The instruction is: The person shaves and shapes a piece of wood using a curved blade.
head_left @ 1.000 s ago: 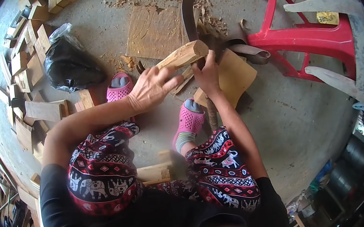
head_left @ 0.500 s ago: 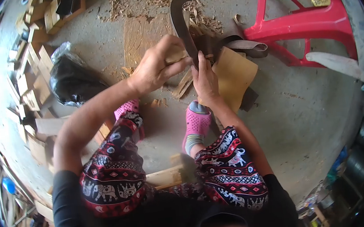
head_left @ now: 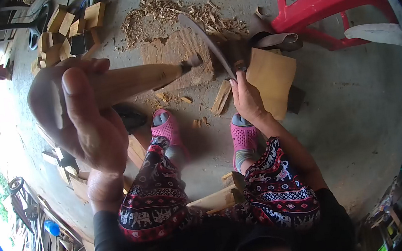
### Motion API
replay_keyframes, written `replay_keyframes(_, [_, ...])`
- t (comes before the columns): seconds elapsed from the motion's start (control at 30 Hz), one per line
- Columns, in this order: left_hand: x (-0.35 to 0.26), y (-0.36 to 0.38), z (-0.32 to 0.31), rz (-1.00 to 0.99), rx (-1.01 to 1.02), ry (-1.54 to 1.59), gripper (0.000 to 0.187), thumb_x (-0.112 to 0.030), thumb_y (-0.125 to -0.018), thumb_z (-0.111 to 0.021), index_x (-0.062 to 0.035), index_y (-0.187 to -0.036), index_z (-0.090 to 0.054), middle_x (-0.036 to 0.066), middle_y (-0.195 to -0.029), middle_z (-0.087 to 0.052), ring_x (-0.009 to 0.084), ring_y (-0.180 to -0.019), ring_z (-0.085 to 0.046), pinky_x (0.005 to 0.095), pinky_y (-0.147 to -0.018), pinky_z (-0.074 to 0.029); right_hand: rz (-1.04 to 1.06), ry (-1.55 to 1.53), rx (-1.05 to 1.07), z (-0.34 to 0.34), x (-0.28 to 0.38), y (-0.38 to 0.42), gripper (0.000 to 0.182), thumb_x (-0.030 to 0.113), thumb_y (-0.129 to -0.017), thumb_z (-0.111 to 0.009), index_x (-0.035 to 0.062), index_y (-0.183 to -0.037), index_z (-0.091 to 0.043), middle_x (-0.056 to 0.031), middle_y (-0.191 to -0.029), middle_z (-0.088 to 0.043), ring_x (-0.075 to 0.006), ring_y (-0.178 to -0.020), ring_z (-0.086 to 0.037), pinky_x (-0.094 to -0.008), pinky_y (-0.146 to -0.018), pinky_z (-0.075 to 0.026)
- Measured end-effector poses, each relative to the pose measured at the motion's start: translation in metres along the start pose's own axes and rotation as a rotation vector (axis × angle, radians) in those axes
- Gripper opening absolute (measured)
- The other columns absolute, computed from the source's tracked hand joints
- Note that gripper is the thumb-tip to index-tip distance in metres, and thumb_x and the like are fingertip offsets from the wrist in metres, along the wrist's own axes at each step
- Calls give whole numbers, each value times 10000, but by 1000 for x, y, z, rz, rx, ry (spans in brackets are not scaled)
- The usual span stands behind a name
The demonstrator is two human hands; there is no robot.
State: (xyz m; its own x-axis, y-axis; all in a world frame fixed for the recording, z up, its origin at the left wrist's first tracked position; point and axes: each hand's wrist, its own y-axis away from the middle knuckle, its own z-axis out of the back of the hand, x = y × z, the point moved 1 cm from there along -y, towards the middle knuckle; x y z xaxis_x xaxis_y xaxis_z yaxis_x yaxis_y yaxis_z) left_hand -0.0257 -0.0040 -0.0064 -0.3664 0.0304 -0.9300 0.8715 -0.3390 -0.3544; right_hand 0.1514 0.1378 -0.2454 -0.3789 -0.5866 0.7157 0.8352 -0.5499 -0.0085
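Observation:
My left hand is raised close to the camera on the left, closed around a pale, tapered piece of wood. Its narrow end points right and has a dark band near the tip. On the right, my right hand grips the lower end of a long, curved dark blade. The blade rises up and left from the fingers, its point over the shavings. A gap separates the wood's tip from the blade. Below the blade lies a scarred wooden board on the floor.
Wood shavings are heaped beyond the board. A red plastic chair stands at upper right, near a yellowish curved sheet and a dark strap. Wood blocks lie at upper left. My pink clogs are on the floor.
My left hand has drawn away from the blade, up and to the left, bringing the piece of wood nearer the camera. My right hand keeps its grip on the blade. The view has shifted.

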Motion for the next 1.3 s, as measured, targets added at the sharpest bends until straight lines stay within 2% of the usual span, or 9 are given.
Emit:
replay_keyframes(0.07, [15, 9, 3, -225, 8, -403, 241, -195, -967, -524, -52, -1148, -455, 120, -1026, -551, 229, -963, -573, 389, -884, -486, -25, 6, -20, 8, 10, -1, 171, 173, -958, -489, 45, -1056, -432, -210, -816, -613, -408, -640, -614, -487, -524, -488])
replay_keyframes(0.23, [30, 3, 4, -15, -61, 2, 251, -217, -980, -485, -8, -1117, -470, 126, -1036, -503, 221, -984, -568, 357, -877, -453, -17, -94, 100, 38, 69, -7, 154, 180, -957, -486, 55, -971, -397, -209, -756, -586, -400, -599, -603, -484, -520, -493])
replay_keyframes(0.33, [24, -3, 17, -405, 140, -612, 396, -349, -949, -509, 12, -1105, -461, 102, -988, -496, 195, -867, -490, 312, -810, -382, 59, -231, 224, 56, 108, -4, 167, 144, -920, -516, 45, -989, -400, -195, -756, -575, -378, -605, -608, -459, -520, -507])
replay_keyframes(0.47, [25, 6, 6, -343, 20, -672, 358, -339, -968, -445, 10, -1037, -491, 106, -994, -495, 196, -881, -501, 339, -842, -407, 321, -278, 156, 78, 137, 3, 231, 81, -852, -531, 18, -1038, -410, -148, -817, -566, -339, -676, -628, -420, -521, -522])
replay_keyframes(0.63, [25, 9, 4, -399, -92, -693, 241, -231, -940, -469, 5, -984, -492, 102, -959, -484, 192, -867, -482, 338, -824, -397, 14, -212, 298, 33, 84, -12, 179, 163, -953, -495, 26, -991, -388, -206, -610, -558, -412, -570, -585, -482, -483, -448])
replay_keyframes(0.83, [24, 13, 3, -500, 22, -732, 225, -230, -951, -481, -14, -971, -423, 107, -922, -452, 209, -834, -443, 367, -802, -362, 71, -275, 253, 58, 109, 6, 196, 162, -951, -496, 9, -1007, -389, -189, -622, -566, -401, -621, -608, -468, -503, -463])
replay_keyframes(0.9, [26, 14, 2, -464, -59, -694, 214, -222, -941, -497, -18, -936, -431, 105, -911, -451, 208, -824, -439, 369, -794, -359, 329, -320, 148, 65, 121, 7, 194, 162, -952, -494, 10, -1007, -388, -183, -615, -564, -401, -624, -611, -466, -501, -461])
replay_keyframes(1.03, [24, 13, 10, -462, -79, -757, 190, -191, -925, -529, -14, -921, -460, 96, -891, -458, 205, -824, -446, 351, -788, -365, 8, -174, 364, 26, 73, -13, 138, 95, -918, -466, 17, -1016, -408, -201, -777, -616, -361, -628, -630, -438, -514, -513])
replay_keyframes(1.3, [20, 16, 15, -507, -16, -777, 161, -84, -843, -636, -21, -877, -492, 76, -821, -485, 194, -744, -482, 320, -686, -395, 261, -273, 244, 55, 111, -1, 166, 108, -904, -489, 34, -1038, -423, -193, -783, -624, -359, -653, -644, -459, -514, -514])
